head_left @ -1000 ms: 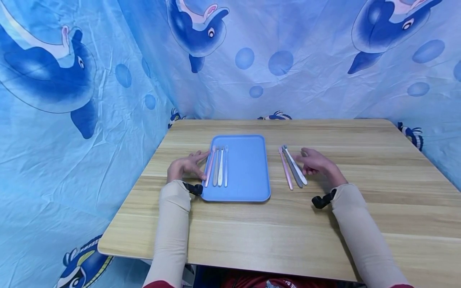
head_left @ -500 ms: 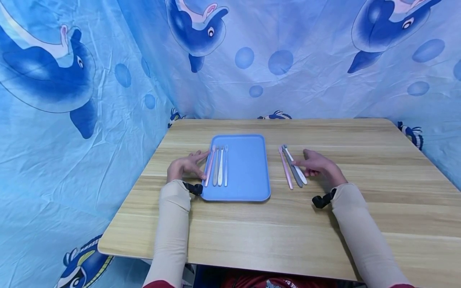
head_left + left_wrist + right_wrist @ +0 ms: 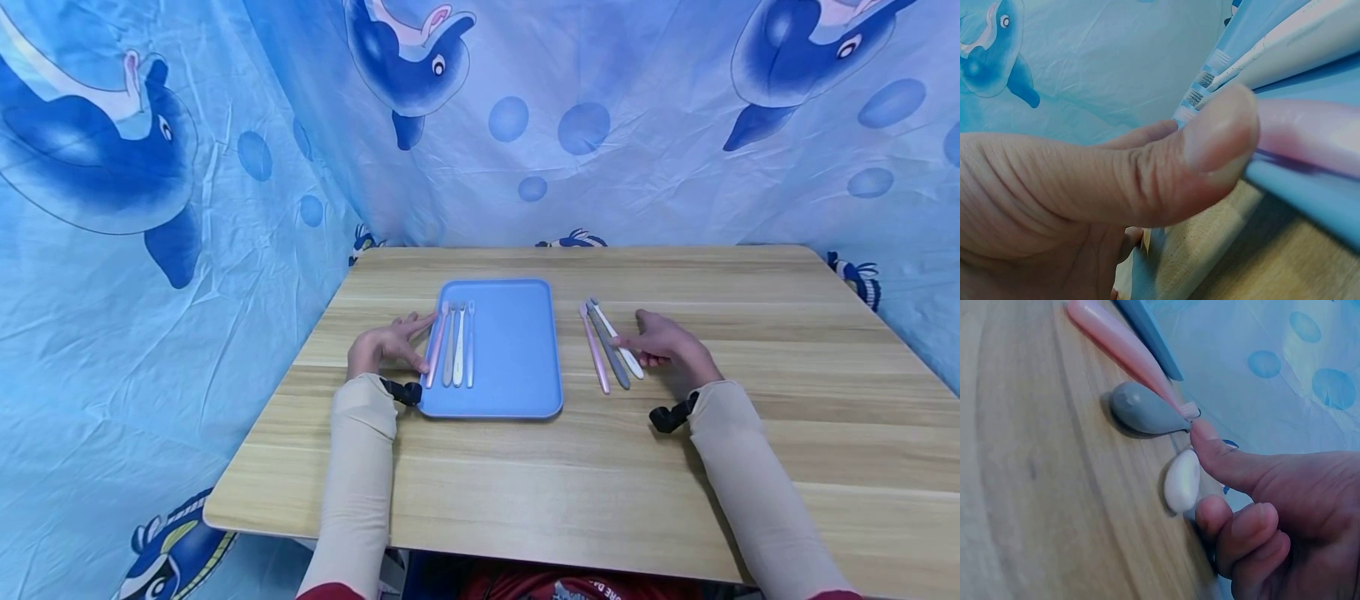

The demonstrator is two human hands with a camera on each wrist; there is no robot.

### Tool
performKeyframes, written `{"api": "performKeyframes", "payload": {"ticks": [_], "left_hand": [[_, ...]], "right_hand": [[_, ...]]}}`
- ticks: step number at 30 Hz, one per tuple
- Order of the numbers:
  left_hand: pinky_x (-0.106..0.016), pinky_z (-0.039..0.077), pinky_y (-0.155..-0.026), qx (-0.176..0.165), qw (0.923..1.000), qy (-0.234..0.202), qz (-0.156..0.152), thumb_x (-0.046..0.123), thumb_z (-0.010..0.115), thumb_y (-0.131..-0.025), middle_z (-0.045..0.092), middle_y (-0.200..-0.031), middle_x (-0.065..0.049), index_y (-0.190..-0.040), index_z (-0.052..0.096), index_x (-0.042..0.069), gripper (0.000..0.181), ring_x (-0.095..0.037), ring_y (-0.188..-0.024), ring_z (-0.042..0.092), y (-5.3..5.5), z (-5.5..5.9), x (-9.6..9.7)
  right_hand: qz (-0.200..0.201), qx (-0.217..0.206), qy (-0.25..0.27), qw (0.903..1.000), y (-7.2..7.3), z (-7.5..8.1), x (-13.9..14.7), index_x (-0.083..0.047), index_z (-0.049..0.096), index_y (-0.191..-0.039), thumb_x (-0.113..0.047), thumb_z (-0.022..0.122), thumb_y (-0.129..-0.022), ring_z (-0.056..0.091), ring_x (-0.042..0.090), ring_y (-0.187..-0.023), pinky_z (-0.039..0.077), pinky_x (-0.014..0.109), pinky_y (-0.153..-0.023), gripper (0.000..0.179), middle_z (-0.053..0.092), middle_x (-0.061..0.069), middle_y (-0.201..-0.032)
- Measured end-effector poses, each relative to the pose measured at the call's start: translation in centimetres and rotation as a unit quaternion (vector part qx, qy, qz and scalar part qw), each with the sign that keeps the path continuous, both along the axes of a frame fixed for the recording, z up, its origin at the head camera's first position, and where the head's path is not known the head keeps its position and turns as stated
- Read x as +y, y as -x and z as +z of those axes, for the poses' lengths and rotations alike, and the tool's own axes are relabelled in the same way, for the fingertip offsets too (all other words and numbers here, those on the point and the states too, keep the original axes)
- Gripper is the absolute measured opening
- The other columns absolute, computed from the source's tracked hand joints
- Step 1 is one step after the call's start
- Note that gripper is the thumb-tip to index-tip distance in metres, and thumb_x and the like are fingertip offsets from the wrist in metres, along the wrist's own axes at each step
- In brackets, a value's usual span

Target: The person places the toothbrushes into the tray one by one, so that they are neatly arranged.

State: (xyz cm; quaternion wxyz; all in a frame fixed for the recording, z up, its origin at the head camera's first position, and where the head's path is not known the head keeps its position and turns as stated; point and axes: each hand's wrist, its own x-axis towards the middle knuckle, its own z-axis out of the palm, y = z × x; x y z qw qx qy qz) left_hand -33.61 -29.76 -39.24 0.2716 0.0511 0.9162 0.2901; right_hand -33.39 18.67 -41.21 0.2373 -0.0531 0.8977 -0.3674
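A blue tray (image 3: 517, 350) holds several toothbrushes side by side along its left part: a pink toothbrush (image 3: 437, 346), a grey toothbrush (image 3: 449, 354), a white toothbrush (image 3: 460, 350) and a blue toothbrush (image 3: 471, 350). My left hand (image 3: 386, 344) rests at the tray's left edge, fingers spread, its thumb (image 3: 1210, 144) against the pink handle. Right of the tray, my right hand (image 3: 663, 340) pinches another white toothbrush (image 3: 1182, 481) between thumb and index finger, the other fingers curled. Beside it lie another grey toothbrush (image 3: 1144, 409) and another pink toothbrush (image 3: 1122, 347).
Everything stands on a wood-grain table (image 3: 525, 483), whose front edge runs close to the person. A blue curtain (image 3: 637, 192) with dolphin prints hangs behind and to the left. Black wrist cameras sit on both forearms.
My right hand has come onto the white toothbrush right of the tray, and its handle end has swung slightly right, away from the grey one. The left hand has stayed in place.
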Motion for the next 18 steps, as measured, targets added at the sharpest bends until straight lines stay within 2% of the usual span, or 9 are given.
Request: {"api": "performKeyframes", "payload": {"ticks": [7, 10, 13, 18], "left_hand": [[-0.067, -0.011, -0.122, 0.003, 1.0, 0.003, -0.004, 0.036, 0.091, -0.068, -0.015, -0.17, -0.009, -0.161, 0.008, 0.036, 0.125, -0.037, -0.155, -0.023, -0.08, 0.11, 0.24], [-0.067, -0.01, -0.123, 0.005, 0.9998, 0.018, -0.006, 0.04, 0.092, -0.066, -0.015, -0.171, -0.006, -0.16, 0.008, 0.039, 0.126, -0.035, -0.156, -0.022, 0.31, -0.38, 0.1], [-0.066, -0.01, -0.123, 0.005, 0.9995, 0.031, -0.003, 0.039, 0.09, -0.069, -0.016, -0.171, -0.003, -0.16, 0.007, 0.041, 0.123, -0.035, -0.156, -0.022, 0.27, -0.47, 0.21], [-0.067, -0.01, -0.122, 0.008, 0.9997, 0.024, 0.002, 0.037, 0.09, -0.069, -0.015, -0.17, -0.006, -0.16, 0.008, 0.04, 0.122, -0.037, -0.156, -0.021, -0.08, -0.28, 0.27]], "right_hand": [[-0.012, 0.007, -0.008, 0.9999, -0.01, -0.09, 0.13, 0.005, -0.012, -0.157, -0.038, 0.054, -0.103, 0.04, 0.006, -0.046, 0.035, 0.023, -0.045, 0.096, 0.053, -0.004, -0.056], [-0.012, 0.011, -0.008, 0.9998, -0.07, -0.04, 0.15, 0.005, -0.011, -0.157, -0.035, 0.052, -0.104, 0.04, 0.005, -0.045, 0.034, 0.022, -0.044, 0.092, 0.053, -0.004, -0.055], [-0.008, 0.013, 0.002, 0.9999, -0.1, -0.03, 0.08, 0.005, -0.01, -0.157, -0.032, 0.052, -0.104, 0.041, 0.005, -0.045, 0.035, 0.022, -0.043, 0.09, 0.053, -0.004, -0.056], [0.005, 0.009, 0.028, 0.9995, 0.06, -0.27, -0.04, 0.006, -0.005, -0.157, -0.026, 0.051, -0.105, 0.047, 0.006, -0.045, 0.037, 0.021, -0.042, 0.083, 0.054, -0.004, -0.055]]}}
